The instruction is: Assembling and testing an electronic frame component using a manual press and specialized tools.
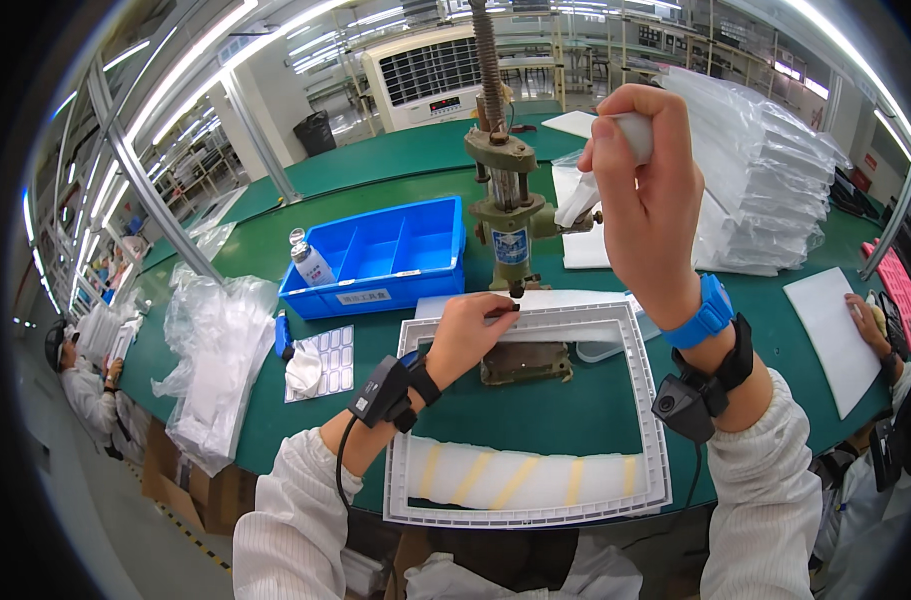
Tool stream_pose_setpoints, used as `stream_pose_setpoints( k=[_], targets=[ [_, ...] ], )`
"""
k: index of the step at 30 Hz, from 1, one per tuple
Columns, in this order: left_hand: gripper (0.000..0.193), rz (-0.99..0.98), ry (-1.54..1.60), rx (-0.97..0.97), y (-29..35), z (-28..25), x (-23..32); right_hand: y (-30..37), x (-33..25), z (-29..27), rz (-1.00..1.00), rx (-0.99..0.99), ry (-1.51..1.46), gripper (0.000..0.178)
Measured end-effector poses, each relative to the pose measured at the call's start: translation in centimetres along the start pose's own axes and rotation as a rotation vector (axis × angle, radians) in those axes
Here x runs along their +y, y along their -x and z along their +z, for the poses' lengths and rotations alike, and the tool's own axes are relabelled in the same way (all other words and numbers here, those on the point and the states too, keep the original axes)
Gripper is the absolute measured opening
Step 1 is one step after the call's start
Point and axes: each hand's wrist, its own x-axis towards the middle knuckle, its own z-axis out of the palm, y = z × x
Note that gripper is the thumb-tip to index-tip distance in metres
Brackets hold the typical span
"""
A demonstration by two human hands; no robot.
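Observation:
My right hand (647,200) is raised and wrapped round the pale knob (633,138) of the lever on a green hand press (502,180). Below the press's ram, my left hand (465,335) pinches a small black piece (515,307) at the far edge of a white rectangular frame (655,430). The frame lies flat around the press base (525,362), its near side toward me. Part of the black piece is hidden by my fingers. White foam with yellow strips (515,481) shows along the frame's near side.
A blue divided bin (385,285) with a small bottle (312,262) stands left of the press. Bagged white parts (215,370) and a label sheet (335,350) lie left. Wrapped sheets (765,170) are stacked right. Another person's hand (860,320) holds a white panel (830,335).

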Motion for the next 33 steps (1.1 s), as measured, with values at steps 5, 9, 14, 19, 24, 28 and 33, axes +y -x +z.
stream_pose_setpoints(
  k=[5,9,14,19,24,28,33],
  targets=[
    [0.022,-0.009,-0.033,-0.016,-0.5,0.1,0.1,-0.6,0.4,0.3,-0.005,0.007,-0.004,0.011],
    [0.023,-0.055,0.002,0.007,-0.9,0.2,-0.4,-1.1,0.5,0.5,0.022,0.003,0.035,0.011],
    [0.025,-0.096,0.002,0.013,-1.0,0.1,-0.4,-0.3,-0.1,0.1,0.045,-0.014,0.017,0.011],
    [0.023,-0.108,-0.008,0.006,-1.0,0.0,-0.2,0.9,-0.4,-0.3,0.035,-0.002,-0.029,0.011],
    [0.023,-0.105,0.006,0.018,-1.0,0.1,-0.6,2.0,-0.8,-0.3,0.059,0.028,-0.123,0.013],
    [0.023,-0.103,0.023,0.009,-1.2,0.1,-0.6,4.3,-0.5,-1.7,-0.089,-0.008,-0.044,0.017],
    [0.024,-0.115,0.008,-0.005,-1.2,-0.1,-0.5,6.7,-1.4,-2.3,-0.112,-0.041,-0.133,0.02]
  ],
)
